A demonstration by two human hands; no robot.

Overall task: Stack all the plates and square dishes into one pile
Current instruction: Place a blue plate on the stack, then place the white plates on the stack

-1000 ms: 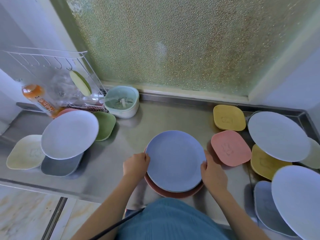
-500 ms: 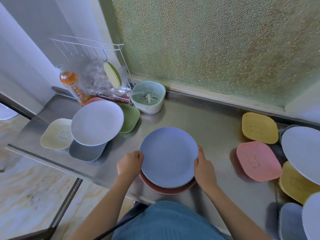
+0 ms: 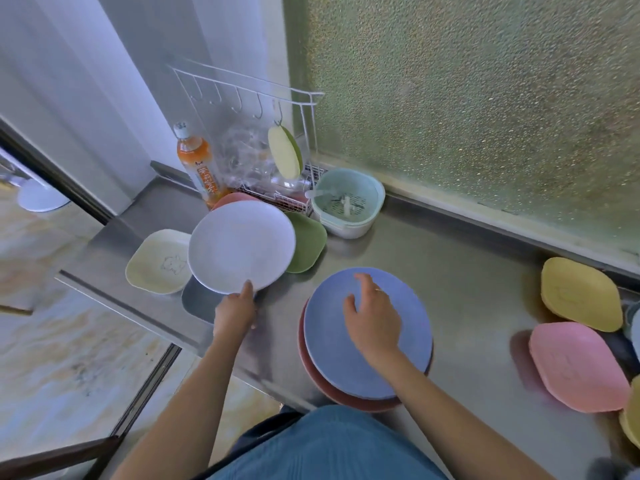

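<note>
A blue round plate (image 3: 374, 362) lies on a red plate (image 3: 322, 382) at the counter's front edge. My right hand (image 3: 372, 317) hovers over the blue plate, fingers apart, holding nothing. My left hand (image 3: 235, 311) grips the near rim of a white round plate (image 3: 240, 245) at the left, thumb on top. That white plate rests over a grey square dish (image 3: 201, 301), a cream square dish (image 3: 157, 261), a green dish (image 3: 306, 242) and a pink plate (image 3: 230, 199). At the right lie a yellow square dish (image 3: 581, 294) and a pink square dish (image 3: 576, 367).
A white wire rack (image 3: 249, 140) with a hanging sponge stands at the back left, beside an orange drink bottle (image 3: 199, 166) and a pale green strainer tub (image 3: 348, 202). The steel counter (image 3: 450, 265) ends at the left, with floor below. More dishes crowd the right edge.
Both hands have left the blue plate's rim. My left hand has moved left onto the white plate's edge; my right hand has lifted over the blue plate. The view has swung left.
</note>
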